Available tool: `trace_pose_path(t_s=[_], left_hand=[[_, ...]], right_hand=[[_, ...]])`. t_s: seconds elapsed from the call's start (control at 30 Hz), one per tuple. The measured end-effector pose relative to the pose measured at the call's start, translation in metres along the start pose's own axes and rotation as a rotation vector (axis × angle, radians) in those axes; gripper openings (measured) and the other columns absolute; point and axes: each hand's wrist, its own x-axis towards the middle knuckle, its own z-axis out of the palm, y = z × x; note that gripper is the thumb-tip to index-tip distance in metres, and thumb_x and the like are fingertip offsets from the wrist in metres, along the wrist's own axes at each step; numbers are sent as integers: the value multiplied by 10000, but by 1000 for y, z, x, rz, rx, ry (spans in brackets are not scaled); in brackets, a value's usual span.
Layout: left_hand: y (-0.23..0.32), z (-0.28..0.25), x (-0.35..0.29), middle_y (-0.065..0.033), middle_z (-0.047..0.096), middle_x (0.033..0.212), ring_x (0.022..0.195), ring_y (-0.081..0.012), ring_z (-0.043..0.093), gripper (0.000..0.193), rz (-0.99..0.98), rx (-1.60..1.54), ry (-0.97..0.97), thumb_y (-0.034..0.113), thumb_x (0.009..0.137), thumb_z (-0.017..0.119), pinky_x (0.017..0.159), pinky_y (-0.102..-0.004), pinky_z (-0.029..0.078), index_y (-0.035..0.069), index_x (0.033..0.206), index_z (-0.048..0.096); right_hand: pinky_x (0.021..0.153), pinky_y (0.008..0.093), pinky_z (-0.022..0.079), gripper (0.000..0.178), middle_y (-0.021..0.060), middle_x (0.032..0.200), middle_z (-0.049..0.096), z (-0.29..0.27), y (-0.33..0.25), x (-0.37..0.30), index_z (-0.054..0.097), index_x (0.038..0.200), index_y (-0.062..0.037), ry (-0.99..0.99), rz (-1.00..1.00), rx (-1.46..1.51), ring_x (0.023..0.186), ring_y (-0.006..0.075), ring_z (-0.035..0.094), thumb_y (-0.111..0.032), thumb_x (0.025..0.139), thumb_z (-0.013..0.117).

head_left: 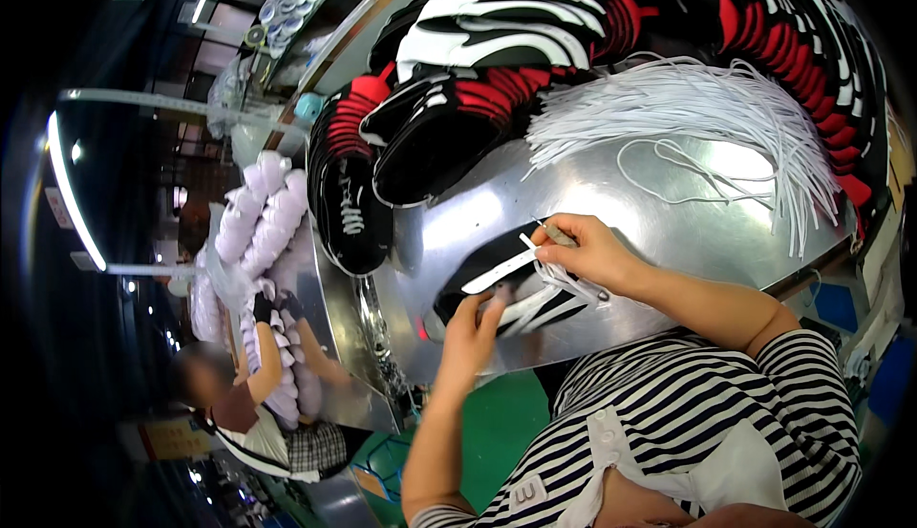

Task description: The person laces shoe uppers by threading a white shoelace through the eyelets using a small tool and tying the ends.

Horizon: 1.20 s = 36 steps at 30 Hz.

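A flat black shoe upper with white strips [497, 272] lies on the metal tabletop in front of me. My left hand [470, 337] grips its near left edge, with thumb and fingertips by the white eyelet strip; the fingertips are slightly blurred. Above the far right end of the upper, my right hand [590, 253] is closed around a small hooked awl with a brownish handle [560, 236], its thin tip pointing away. White shoelace [564, 282] hangs under the right hand and crosses the upper. How the lace passes through the eyelets is too small to tell.
A bundle of white shoelaces [688, 112] lies beyond my right hand, one looped loose. Black, white and red shoe uppers [497, 31] are heaped along the far side. At left, a co-worker [258, 404] works beside stacked white shoe-shaped pieces [263, 203]. The metal table [420, 251] ends near my body.
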Motion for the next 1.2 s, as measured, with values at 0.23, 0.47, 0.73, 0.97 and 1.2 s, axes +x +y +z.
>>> trace_pose_path(t_s=[0.23,0.47,0.73,0.97,1.2], left_hand=[[13,30,35,-29,615,820,725,-106,570,492,-290,-828,-413,521,974,518,659,-233,466,50,1021,650],[23,47,13,-19,666,807,625,-70,538,235,-28,-723,-46,259,950,640,567,-221,423,30,967,689],[22,47,8,44,632,769,572,-21,476,167,-31,-593,105,218,918,689,476,-206,335,53,923,713],[27,49,7,38,632,764,559,-25,473,186,-43,-582,125,236,910,700,479,-204,337,50,899,708],[33,62,2,10,600,683,524,-54,494,171,158,-564,180,166,933,655,481,-224,370,21,845,669]], right_hand=[[723,316,499,306,88,816,677,7,-4,-10,605,1091,-32,75,-56,-196,763,195,649,-144,824,706],[675,356,502,331,121,814,679,7,-5,-21,579,1105,-47,13,-105,-383,725,244,662,-173,823,698],[668,403,510,295,135,836,681,2,-17,-32,513,1105,-57,-48,-230,-567,745,318,665,-232,903,635],[632,444,497,179,134,769,670,-10,-26,-30,541,982,-45,-138,-260,-754,715,356,651,-204,922,599],[609,445,512,147,194,714,666,-2,-33,-12,576,898,17,-244,-293,-974,707,370,676,-101,828,628]])
